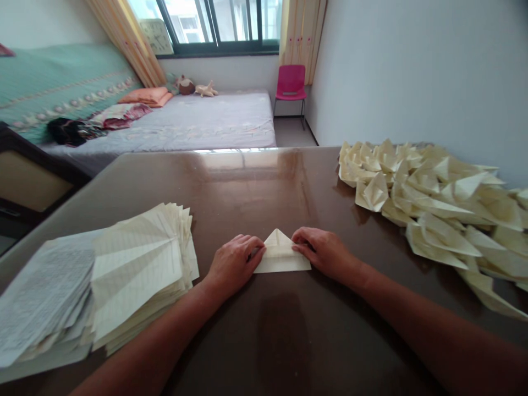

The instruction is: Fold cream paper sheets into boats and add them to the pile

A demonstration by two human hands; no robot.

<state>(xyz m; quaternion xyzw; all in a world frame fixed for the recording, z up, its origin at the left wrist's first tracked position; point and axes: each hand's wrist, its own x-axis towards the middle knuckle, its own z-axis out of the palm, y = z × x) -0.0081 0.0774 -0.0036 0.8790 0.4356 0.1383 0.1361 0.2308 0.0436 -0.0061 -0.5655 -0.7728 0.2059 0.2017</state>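
A cream sheet of paper [280, 254], folded into a pointed shape, lies flat on the dark brown table [256, 181] just in front of me. My left hand [233, 264] presses its left corner with curled fingers. My right hand [324, 250] pinches its right corner. Both hands rest on the tabletop.
A fanned stack of flat cream sheets [136, 264] lies at the left, next to greyish printed sheets [41, 297]. A heap of several folded paper shapes [433, 192] covers the right side of the table. Beyond the table are a bed [185, 121] and a pink chair [291, 85].
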